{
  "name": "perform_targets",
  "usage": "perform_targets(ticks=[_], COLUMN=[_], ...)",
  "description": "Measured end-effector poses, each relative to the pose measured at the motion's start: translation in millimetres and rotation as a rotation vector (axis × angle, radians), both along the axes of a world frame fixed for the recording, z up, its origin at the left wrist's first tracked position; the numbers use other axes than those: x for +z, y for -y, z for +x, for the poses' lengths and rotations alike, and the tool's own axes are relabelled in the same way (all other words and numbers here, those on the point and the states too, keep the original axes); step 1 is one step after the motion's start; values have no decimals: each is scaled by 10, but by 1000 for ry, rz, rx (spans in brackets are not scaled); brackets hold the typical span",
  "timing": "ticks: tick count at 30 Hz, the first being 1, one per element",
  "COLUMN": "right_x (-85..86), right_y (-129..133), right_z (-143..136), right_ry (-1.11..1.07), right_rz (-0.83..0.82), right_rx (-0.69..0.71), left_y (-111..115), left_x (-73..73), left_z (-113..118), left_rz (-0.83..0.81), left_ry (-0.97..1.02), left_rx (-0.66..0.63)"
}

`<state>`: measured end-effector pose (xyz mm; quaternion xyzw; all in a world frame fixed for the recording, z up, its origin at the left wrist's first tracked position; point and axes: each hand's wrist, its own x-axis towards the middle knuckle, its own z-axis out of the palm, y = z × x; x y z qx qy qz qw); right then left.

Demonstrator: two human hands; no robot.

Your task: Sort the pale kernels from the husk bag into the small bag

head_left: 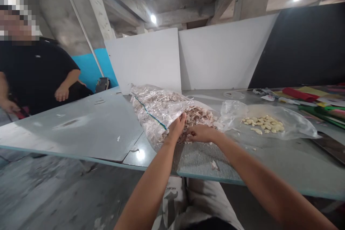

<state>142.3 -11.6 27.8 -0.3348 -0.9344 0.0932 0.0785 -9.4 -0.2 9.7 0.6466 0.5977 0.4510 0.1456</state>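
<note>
A large clear plastic bag [151, 122] with a blue-green strip lies on the table, its mouth turned towards the right. Papery brownish-white garlic skins [199, 115] fill it and spill out at the mouth. My left hand [177, 128] is closed on the bag's edge at the opening. Beside it my right hand [202, 133] reaches in from the right, fingers curled against the skins; what they pinch is hidden. Further right, pale peeled garlic cloves [265, 124] lie in a second clear plastic bag [296, 122].
The grey table [99, 133] has a seam left of my arms. White panels [223, 54] and a black panel [302, 46] stand behind it. A dark flat object [332, 147] and coloured sheets [299, 93] lie at right. A person in black [35, 72] stands at left.
</note>
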Motion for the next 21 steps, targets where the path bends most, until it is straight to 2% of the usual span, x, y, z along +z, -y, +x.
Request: perform_targets(ticks=[3, 6, 10, 13, 16, 21], right_x=[-1, -22, -121, -202, -215, -116], right_y=[-22, -72, -161, -216, -228, -163], right_z=[-30, -24, -21, -40, -34, 32], right_ry=[-155, -384, -678, -847, -860, -567], right_rz=[123, 163, 70, -62, -121, 68], right_rx=[-190, -372, -382, -383, -367, -370], left_y=[3, 12, 40, 50, 44, 35], left_x=[-13, -25, -19, -3, -2, -26], left_z=[-2, 25, 80, 92, 85, 75], left_rz=[14, 90, 146, 173, 202, 250], left_ry=[47, 100, 154, 178, 184, 119], left_rx=[-53, -163, -382, -432, -395, -352])
